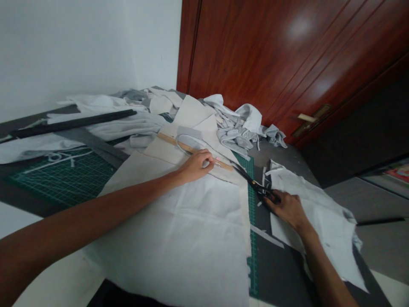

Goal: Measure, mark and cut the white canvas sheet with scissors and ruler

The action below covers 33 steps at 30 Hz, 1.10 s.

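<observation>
A large white cloth (191,230) lies spread over the table. My left hand (196,165) presses on the cloth with fingers curled, next to a wooden ruler (179,144) that lies across the cloth. My right hand (287,209) is closed round the handles of black scissors (252,181). The blades point toward the cloth's right edge, near the ruler's end.
A green cutting mat (60,177) covers the table under the cloth. Crumpled grey and white fabric (239,125) is heaped at the back. A long black bar (73,123) lies at the left. Another white cloth piece (319,221) lies at the right. A red-brown door (287,55) stands behind.
</observation>
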### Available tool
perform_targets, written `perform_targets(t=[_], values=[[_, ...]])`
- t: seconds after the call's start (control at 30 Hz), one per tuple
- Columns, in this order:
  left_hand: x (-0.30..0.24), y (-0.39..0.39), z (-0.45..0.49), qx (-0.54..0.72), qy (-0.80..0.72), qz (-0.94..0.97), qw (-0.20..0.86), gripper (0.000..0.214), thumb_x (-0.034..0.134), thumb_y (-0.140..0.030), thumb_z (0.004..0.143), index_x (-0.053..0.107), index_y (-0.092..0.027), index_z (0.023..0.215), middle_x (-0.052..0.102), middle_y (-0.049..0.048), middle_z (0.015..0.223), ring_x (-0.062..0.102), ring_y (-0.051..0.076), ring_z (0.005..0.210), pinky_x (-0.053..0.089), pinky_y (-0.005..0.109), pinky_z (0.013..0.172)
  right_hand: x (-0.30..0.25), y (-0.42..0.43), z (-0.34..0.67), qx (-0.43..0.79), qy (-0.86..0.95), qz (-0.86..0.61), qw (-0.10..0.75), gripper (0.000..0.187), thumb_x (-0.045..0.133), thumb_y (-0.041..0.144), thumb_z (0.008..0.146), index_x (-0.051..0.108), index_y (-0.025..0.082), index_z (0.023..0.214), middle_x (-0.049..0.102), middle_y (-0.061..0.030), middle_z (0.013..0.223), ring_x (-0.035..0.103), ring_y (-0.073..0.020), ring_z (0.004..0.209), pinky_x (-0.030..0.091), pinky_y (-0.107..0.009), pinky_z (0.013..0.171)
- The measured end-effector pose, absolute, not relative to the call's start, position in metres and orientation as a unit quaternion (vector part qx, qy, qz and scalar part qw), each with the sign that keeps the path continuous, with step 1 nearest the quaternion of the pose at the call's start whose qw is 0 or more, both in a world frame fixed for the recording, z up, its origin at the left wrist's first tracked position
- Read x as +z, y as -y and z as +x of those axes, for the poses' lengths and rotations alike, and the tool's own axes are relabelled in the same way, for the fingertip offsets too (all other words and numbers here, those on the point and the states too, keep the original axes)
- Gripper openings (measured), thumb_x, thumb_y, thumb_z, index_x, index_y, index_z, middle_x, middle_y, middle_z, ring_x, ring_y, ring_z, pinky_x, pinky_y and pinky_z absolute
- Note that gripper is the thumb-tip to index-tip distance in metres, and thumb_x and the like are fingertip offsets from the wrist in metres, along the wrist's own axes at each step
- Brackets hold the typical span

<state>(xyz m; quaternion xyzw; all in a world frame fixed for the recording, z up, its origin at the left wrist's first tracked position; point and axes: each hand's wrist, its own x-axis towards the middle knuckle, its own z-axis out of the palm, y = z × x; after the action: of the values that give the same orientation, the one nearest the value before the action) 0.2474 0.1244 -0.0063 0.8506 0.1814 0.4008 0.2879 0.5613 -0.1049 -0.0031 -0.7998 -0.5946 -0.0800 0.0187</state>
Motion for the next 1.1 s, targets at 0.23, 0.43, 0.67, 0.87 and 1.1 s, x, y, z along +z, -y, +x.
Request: perform_targets(t=[0.23, 0.43, 0.67, 0.87, 1.1], values=[[-0.007, -0.126, 0.251, 0.391, -0.176, 0.859, 0.28, 0.012, 0.06, -0.01, 0.087, 0.058, -0.018, 0.077, 0.063, 0.0022, 0.084, 0.059, 0.016, 0.083, 0.045, 0.029, 0.081, -0.007, 0.094, 0.54, -0.114, 0.56, -0.82, 0.02, 0.043, 0.047, 0.06, 0.093, 0.065, 0.022, 0.087, 0.073, -0.0092, 0.079, 0.071, -0.0325, 0.083, 0.038, -0.042, 0.082], [-0.007, -0.123, 0.252, 0.383, -0.168, 0.868, 0.267, 0.013, 0.059, -0.01, 0.088, 0.058, -0.018, 0.078, 0.063, 0.0028, 0.085, 0.059, 0.017, 0.083, 0.044, 0.031, 0.081, -0.006, 0.09, 0.531, -0.13, 0.549, -0.825, 0.01, 0.042, 0.051, 0.061, 0.095, 0.064, 0.022, 0.087, 0.076, -0.0081, 0.08, 0.072, -0.0315, 0.079, 0.039, -0.042, 0.083], [-0.01, -0.121, 0.252, 0.384, -0.167, 0.867, 0.272, 0.014, 0.059, -0.01, 0.087, 0.057, -0.018, 0.076, 0.063, 0.0027, 0.084, 0.06, 0.017, 0.083, 0.046, 0.031, 0.082, -0.005, 0.098, 0.539, -0.151, 0.61, -0.778, 0.026, 0.054, 0.045, 0.066, 0.097, 0.062, 0.023, 0.072, 0.069, -0.0065, 0.062, 0.063, -0.0258, 0.057, 0.042, -0.041, 0.076], [-0.012, -0.121, 0.252, 0.382, -0.171, 0.868, 0.266, 0.012, 0.06, -0.011, 0.087, 0.059, -0.018, 0.077, 0.063, 0.0019, 0.083, 0.061, 0.017, 0.081, 0.047, 0.03, 0.08, -0.01, 0.104, 0.556, -0.042, 0.655, -0.733, 0.176, 0.054, 0.058, 0.069, 0.089, 0.059, 0.023, 0.061, 0.065, -0.0053, 0.06, 0.059, -0.0232, 0.06, 0.045, -0.037, 0.068], [-0.012, -0.12, 0.25, 0.381, -0.177, 0.87, 0.259, 0.011, 0.059, -0.011, 0.088, 0.06, -0.019, 0.079, 0.064, 0.0026, 0.087, 0.063, 0.018, 0.086, 0.049, 0.031, 0.086, -0.008, 0.108, 0.564, 0.12, 0.621, -0.709, 0.311, 0.057, 0.061, 0.071, 0.086, 0.051, 0.022, 0.058, 0.049, -0.0007, 0.057, 0.047, -0.0163, 0.055, 0.038, -0.029, 0.052]])
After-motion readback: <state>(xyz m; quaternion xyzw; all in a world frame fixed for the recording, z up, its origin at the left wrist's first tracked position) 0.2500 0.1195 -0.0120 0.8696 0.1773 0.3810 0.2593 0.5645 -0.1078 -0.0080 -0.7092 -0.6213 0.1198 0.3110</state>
